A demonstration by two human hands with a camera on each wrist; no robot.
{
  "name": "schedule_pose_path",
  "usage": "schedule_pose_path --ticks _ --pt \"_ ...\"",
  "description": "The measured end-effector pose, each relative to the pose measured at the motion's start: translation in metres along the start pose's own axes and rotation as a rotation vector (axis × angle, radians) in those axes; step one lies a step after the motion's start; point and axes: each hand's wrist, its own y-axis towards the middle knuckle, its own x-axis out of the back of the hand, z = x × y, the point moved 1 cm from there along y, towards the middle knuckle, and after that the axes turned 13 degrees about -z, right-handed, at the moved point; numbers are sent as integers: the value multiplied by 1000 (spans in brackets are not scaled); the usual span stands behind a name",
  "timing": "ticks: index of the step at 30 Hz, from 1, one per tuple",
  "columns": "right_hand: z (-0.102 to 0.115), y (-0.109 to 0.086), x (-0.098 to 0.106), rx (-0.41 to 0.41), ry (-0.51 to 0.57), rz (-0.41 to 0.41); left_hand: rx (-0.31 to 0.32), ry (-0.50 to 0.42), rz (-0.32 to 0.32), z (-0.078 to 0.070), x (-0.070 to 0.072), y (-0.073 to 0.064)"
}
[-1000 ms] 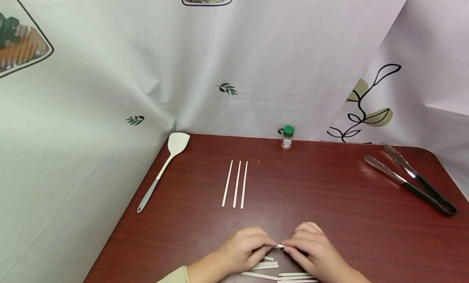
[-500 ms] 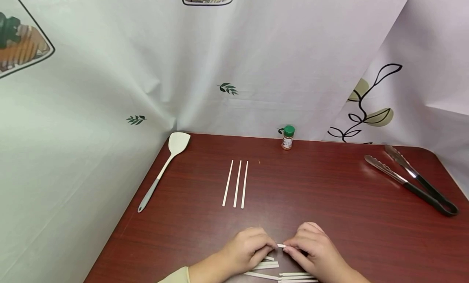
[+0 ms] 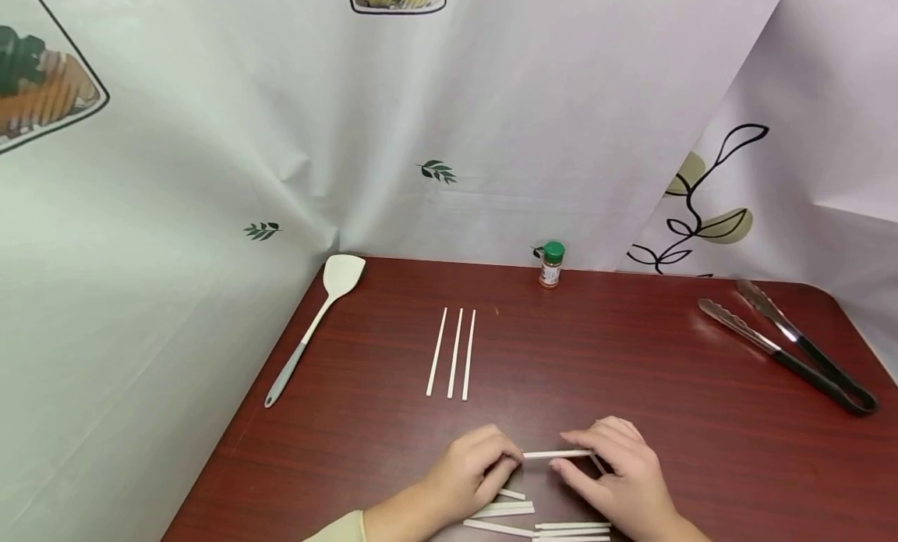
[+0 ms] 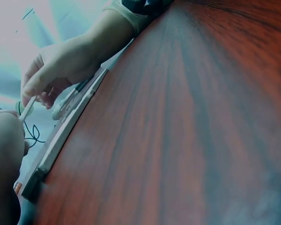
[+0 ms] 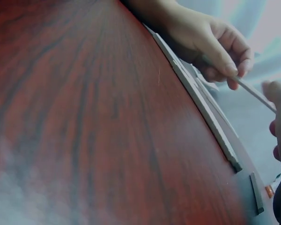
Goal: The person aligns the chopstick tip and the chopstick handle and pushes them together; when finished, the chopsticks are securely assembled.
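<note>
My left hand (image 3: 466,472) pinches one end of a thin white stick (image 3: 550,454) between thumb and fingertips. The stick lies crosswise, level with the tabletop's front part. Around its other end, my right hand (image 3: 624,472) has thumb and forefinger spread apart, with the stick passing through the gap. In the right wrist view the left hand (image 5: 215,51) grips the stick (image 5: 255,93). A second short piece (image 3: 599,464) shows partly behind the right fingers. Below the hands lie short white sticks (image 3: 508,509) near the left palm and another group of sticks (image 3: 571,531) near the right wrist.
Three long white sticks (image 3: 454,353) lie parallel mid-table. A white spatula (image 3: 316,324) rests along the left edge of the red-brown table (image 3: 596,355). At the back stands a green-capped spice jar (image 3: 551,265). Metal tongs (image 3: 793,347) with black handles lie at right.
My right hand has moved slightly right and spread its thumb and forefinger. The stick, mostly hidden between both hands before, now shows along its length. My left hand has barely moved.
</note>
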Motion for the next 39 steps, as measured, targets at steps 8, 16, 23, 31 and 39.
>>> schedule_pose_path --ticks 8,16,23,31,39 --pt "0 -8 5 -389 -29 -8 9 -16 29 3 1 -2" --pt "-6 -4 10 -617 66 13 -83 -30 154 3 4 -1" --pt "-9 0 6 -699 215 -21 -151 -33 275 0 6 -2" --pt "-15 6 6 -781 209 3 -158 28 326 -2 4 -2" --pt "-25 25 3 -655 150 101 -198 89 171 4 3 0"
